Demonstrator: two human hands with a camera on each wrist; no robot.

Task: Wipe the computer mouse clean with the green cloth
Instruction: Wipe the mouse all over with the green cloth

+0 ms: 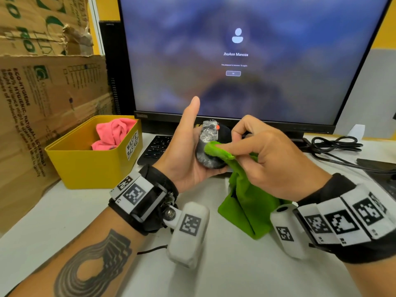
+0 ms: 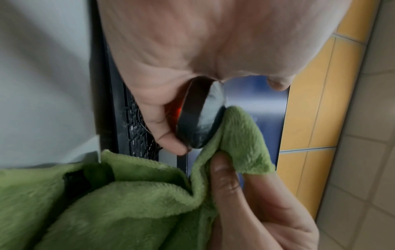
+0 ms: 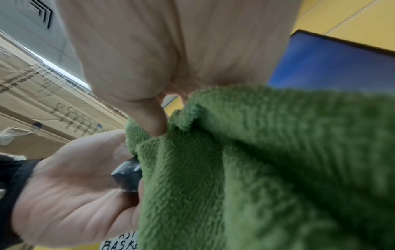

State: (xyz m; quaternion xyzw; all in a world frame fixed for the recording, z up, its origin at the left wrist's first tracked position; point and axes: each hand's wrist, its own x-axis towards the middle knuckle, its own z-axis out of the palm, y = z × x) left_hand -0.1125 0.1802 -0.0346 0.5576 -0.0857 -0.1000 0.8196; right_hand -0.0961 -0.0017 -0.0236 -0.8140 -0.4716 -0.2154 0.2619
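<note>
A black computer mouse (image 1: 209, 144) with a grey marbled top lies in my left hand (image 1: 188, 155), lifted above the desk in front of the monitor. The fingers curl under it and the thumb sticks straight up. My right hand (image 1: 263, 155) pinches a fold of the green cloth (image 1: 246, 196) and presses it against the mouse's right side. The rest of the cloth hangs down to the desk. In the left wrist view the cloth (image 2: 237, 135) touches the mouse (image 2: 203, 118) at its edge. In the right wrist view the cloth (image 3: 256, 169) hides most of the mouse (image 3: 126, 175).
A yellow waste basket (image 1: 85, 163) with a pink cloth (image 1: 113, 133) stands at the left, against cardboard boxes (image 1: 38, 103). A black keyboard (image 1: 156, 148) lies under the monitor (image 1: 246, 61). Black cables (image 1: 336, 146) lie coiled on the white desk (image 1: 85, 211) at the right.
</note>
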